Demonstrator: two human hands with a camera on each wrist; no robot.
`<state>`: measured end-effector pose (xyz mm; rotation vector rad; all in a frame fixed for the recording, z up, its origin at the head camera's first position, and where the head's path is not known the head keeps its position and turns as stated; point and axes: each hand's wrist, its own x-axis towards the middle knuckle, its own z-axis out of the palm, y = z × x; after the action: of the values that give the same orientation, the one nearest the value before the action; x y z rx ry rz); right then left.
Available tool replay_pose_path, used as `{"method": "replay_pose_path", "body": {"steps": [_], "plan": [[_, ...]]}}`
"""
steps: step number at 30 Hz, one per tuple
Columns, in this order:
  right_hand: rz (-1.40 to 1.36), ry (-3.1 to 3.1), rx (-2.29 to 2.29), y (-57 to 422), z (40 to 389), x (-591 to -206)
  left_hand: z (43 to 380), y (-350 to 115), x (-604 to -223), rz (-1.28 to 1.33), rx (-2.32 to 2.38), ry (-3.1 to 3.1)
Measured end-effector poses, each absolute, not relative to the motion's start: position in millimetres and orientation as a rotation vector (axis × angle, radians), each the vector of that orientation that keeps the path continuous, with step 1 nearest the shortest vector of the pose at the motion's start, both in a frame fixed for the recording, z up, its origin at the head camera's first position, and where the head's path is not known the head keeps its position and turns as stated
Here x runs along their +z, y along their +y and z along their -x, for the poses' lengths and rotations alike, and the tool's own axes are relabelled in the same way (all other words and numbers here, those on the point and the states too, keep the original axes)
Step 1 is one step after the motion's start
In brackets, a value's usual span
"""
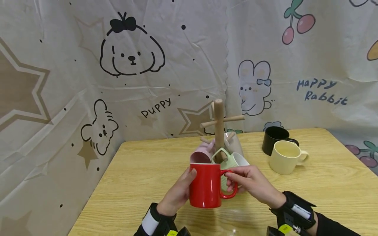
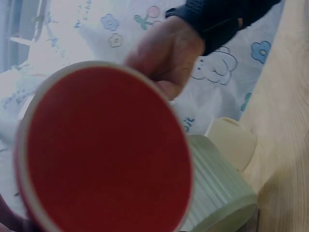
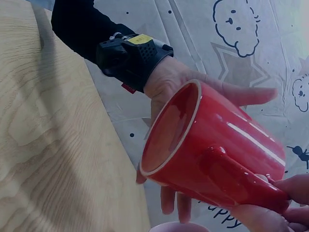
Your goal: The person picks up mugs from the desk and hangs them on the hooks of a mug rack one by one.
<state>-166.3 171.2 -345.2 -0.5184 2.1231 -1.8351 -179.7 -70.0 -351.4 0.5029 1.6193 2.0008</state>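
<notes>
A glossy red mug (image 1: 205,186) with a white edge is between my hands, in front of a wooden mug rack (image 1: 219,123). My right hand (image 1: 251,182) pinches its handle at the right. Against the mug's left side lies my left hand (image 1: 176,193), its thumb (image 3: 251,95) straight and its other fingers stretched out behind the mug in the right wrist view. A white-ringed round red end (image 2: 108,154) fills much of the left wrist view. On the rack hang a pink mug (image 1: 198,154), a green mug (image 1: 234,160) and a whitish mug (image 1: 236,144).
To the right of the rack a black mug (image 1: 270,141) stands behind a yellow mug (image 1: 284,159), both upright. They share a light wooden table (image 1: 141,177) with the rack. Printed cloth (image 1: 192,49) hangs along the left and back.
</notes>
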Motion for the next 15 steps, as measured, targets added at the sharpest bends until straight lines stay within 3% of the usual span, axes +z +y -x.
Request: {"method": "replay_pose_path", "body": {"steps": [15], "plan": [[0.401, 2.252, -1.717, 177, 170, -335, 177, -48, -359, -0.222, 2.062, 1.694]]}}
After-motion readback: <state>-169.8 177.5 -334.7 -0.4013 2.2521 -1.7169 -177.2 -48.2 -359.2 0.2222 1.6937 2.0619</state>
